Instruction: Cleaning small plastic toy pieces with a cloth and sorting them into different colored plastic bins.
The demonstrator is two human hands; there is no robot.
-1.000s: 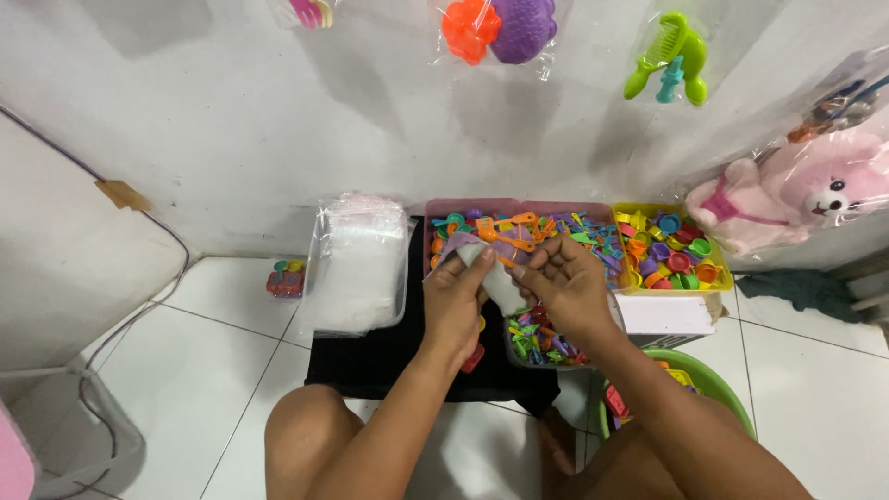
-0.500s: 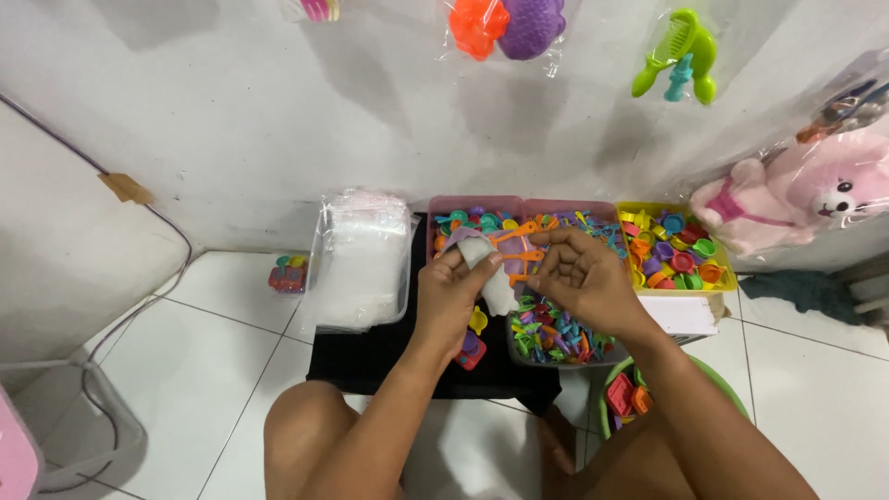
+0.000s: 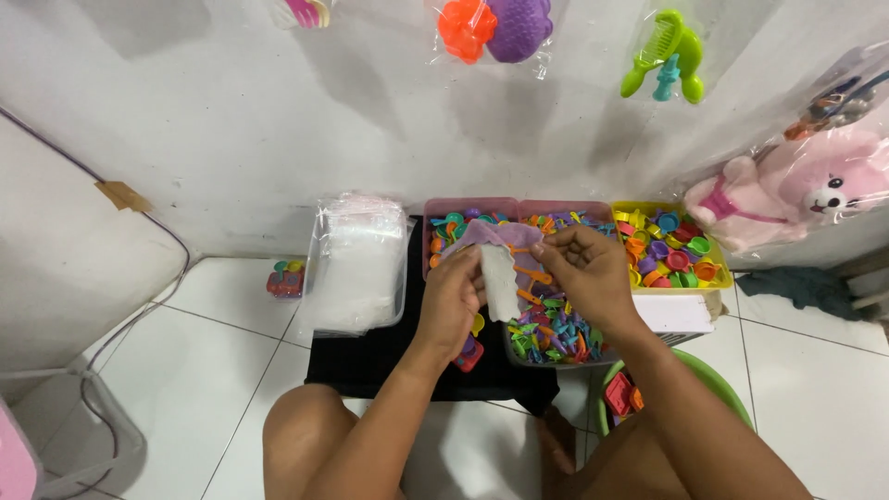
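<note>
Pinching the small clear bag point(image 3: 497, 278) at its top edge, the left hand point(image 3: 454, 301) and right hand point(image 3: 583, 273) are holding it above the toy trays point(image 3: 519, 208); it looks light, limp, slippery.

We held the bag point(image 3: 498, 278) between both hands, above the trays point(image 3: 519, 211). The bag stack point(image 3: 356, 259) lay left; the basin point(image 3: 718, 380) sat right, nearer us.

Pink bin point(image 3: 470, 206), yellow bin point(image 3: 718, 268), green basin point(image 3: 718, 384), black mat point(image 3: 389, 356), white tiles point(image 3: 213, 370).
</note>
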